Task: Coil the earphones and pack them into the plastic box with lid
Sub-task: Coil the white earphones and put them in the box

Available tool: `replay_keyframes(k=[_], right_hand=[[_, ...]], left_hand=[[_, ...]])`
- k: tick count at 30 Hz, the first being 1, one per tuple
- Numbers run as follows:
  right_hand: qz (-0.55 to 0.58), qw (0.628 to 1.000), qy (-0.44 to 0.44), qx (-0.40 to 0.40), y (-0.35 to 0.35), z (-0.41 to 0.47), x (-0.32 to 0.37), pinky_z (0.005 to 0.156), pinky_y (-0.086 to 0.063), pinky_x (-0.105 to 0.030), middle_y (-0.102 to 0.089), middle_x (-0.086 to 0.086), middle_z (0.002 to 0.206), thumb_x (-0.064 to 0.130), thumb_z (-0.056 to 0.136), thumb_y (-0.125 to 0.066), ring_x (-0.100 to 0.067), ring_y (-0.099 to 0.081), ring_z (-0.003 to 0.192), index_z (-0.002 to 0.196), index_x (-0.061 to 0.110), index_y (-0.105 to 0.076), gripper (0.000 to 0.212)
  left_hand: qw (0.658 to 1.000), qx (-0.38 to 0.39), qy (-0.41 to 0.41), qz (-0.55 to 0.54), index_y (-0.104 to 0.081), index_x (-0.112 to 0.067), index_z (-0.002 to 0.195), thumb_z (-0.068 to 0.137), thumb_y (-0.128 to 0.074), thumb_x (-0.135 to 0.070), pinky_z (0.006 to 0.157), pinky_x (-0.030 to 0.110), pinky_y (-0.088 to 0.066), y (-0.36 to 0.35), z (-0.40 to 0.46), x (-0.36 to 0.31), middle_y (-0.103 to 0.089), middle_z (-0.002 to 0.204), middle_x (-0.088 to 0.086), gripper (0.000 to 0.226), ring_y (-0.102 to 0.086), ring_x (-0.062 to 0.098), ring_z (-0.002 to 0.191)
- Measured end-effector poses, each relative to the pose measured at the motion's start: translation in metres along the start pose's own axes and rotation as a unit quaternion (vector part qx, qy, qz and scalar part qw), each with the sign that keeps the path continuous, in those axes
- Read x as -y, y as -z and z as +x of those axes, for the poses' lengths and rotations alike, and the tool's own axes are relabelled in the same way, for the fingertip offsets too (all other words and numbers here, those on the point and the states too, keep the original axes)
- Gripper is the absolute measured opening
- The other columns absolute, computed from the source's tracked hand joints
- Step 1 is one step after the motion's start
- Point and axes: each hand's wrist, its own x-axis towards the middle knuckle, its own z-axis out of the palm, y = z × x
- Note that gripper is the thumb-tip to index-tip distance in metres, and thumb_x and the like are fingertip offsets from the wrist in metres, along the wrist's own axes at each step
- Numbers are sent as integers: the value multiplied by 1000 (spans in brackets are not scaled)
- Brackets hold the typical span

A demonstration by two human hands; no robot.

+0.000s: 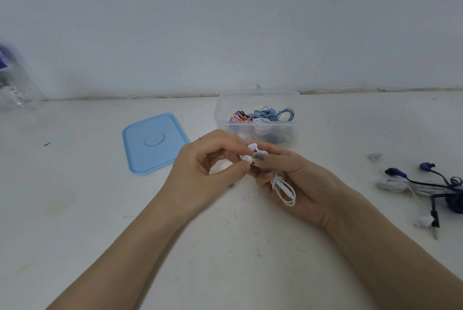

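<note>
I watch my right hand (288,174) clasp the thin white wired earphones (281,184), loops dangling below its fingers; my left hand (208,161) pinches an earbud; the cable looks light, limp, springy; best pinched mid-coil.

Both hands meet mid-table: left hand (200,161) and right hand (288,174) on the white earphones (280,184), just in front of the clear plastic box (255,106), blocking its near side. Box is open-topped, reachable from above; coiled earphones inside (263,115) fill part of it. Wall sits right behind it. Blue lid (154,143) lies flat to the left, apart from the box. Tangle of blue and white earphones (431,189) occupies the right edge. Clear bottle (15,84) far left.
</note>
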Motion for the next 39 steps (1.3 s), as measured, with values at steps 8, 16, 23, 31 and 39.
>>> replay_keyframes(k=[8, 16, 23, 31, 39], right_hand=[[4, 1000, 0, -11, -1, 0, 0, 49, -45, -12, -70, -12, 96, 1, 77, -64, -17, -72, 85, 113, 2, -61, 36], [-21, 999, 15, -31, -1, 2, -2, 49, -44, -13, -70, -15, 100, -2, 77, -65, -22, -73, 90, 117, 2, -59, 40], [-36, 997, 30, -55, -1, 3, -4, 49, -46, -14, -72, -12, 96, 4, 77, -66, -24, -73, 92, 117, 0, -61, 40], [14, 999, 22, -19, 2, 4, -3, 53, -48, -11, -67, -17, 116, 4, 85, -64, -25, -67, 113, 126, -2, -58, 42], [1, 999, 19, -36, 2, 4, -4, 52, -48, -12, -71, -11, 106, 6, 83, -65, -20, -71, 102, 121, 2, -61, 38]], left_hand=[[1000, -1, -14, 5, -74, -11, 94, 87, -70, -15, 87, 44, -57, 1, -1, -1, -71, 100, 9, 8, -69, 35, 94], [999, -18, 2, 40, -71, -14, 87, 86, -70, -2, 76, 46, -58, -2, 1, 0, -70, 91, 8, 12, -67, 32, 86], [999, -15, 36, 1, -60, -7, 93, 92, -62, -2, 83, 51, -53, -3, -1, -5, -70, 87, 5, 6, -74, 21, 85], [994, -35, 54, -86, -66, -6, 90, 88, -72, -7, 85, 41, -58, -10, 0, -4, -77, 90, 2, 7, -76, 34, 84], [995, -44, 64, -61, -69, -10, 89, 93, -60, -3, 78, 14, -51, -14, -1, -9, -77, 81, -5, 12, -73, 5, 78]])
